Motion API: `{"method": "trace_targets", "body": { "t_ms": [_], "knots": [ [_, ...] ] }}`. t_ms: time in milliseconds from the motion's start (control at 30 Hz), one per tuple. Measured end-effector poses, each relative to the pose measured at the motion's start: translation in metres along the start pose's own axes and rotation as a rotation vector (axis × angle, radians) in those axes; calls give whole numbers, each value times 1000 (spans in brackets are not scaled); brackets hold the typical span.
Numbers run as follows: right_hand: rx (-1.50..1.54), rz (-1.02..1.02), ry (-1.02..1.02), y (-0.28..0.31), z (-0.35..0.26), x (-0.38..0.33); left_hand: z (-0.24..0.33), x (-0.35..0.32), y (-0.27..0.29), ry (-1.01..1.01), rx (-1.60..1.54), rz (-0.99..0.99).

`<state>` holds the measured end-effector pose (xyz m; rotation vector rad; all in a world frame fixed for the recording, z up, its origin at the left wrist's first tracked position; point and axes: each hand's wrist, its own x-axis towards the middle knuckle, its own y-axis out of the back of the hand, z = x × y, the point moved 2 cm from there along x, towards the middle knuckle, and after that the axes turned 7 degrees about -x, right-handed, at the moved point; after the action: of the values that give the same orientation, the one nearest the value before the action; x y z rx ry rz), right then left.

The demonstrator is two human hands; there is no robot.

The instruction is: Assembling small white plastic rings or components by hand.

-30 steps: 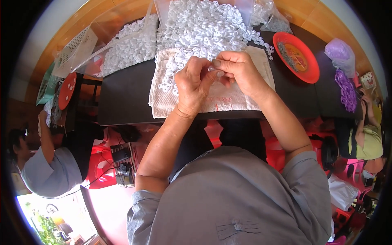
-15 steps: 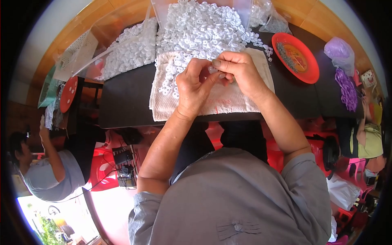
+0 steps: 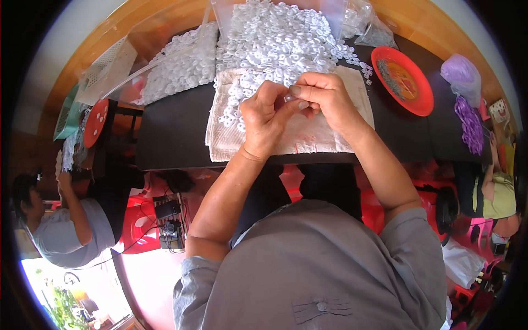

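Over a cream cloth on the dark table, my two hands meet at their fingertips. My left hand pinches a small white plastic piece, of which only a bit shows between the fingers. Thumb and forefinger of my right hand close at the same spot; what they grip is too small and too covered to name. Just beyond the hands lies a heap of small white plastic pieces with holes, spilling onto the cloth's left part.
A clear bin of white pieces stands left of the heap. To the right are a red plate with small grey metal bits, a plastic bag and purple strands. One person sits at left, another at right.
The view has shifted slightly, so the table things sit a little further right. My hands remain together, with the fingers drawn closer around the small piece.
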<state>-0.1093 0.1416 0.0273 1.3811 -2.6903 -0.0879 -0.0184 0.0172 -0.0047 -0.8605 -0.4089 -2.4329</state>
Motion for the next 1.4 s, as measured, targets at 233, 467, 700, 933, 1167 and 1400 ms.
{"method": "trace_targets", "body": {
  "t_ms": [233, 467, 700, 933, 1167, 1400],
  "knots": [
    [31, 220, 16, 4, 12, 5, 9, 3, -6, -28, 11, 5],
    [-654, 392, 471, 1, 21, 10, 8, 1, -1, -2, 9, -32],
    [-781, 433, 527, 6, 27, 8, 33, 15, 18, 162, -29, 47],
    [-771, 449, 599, 6, 29, 11, 5, 170, 123, -121, 963, 120],
    [-804, 479, 590, 15, 32, 11, -3, 118, 106, -206, 755, 132],
    [-857, 422, 625, 7, 31, 11, 13, 49, 88, -533, 737, 185]
  ]
}}
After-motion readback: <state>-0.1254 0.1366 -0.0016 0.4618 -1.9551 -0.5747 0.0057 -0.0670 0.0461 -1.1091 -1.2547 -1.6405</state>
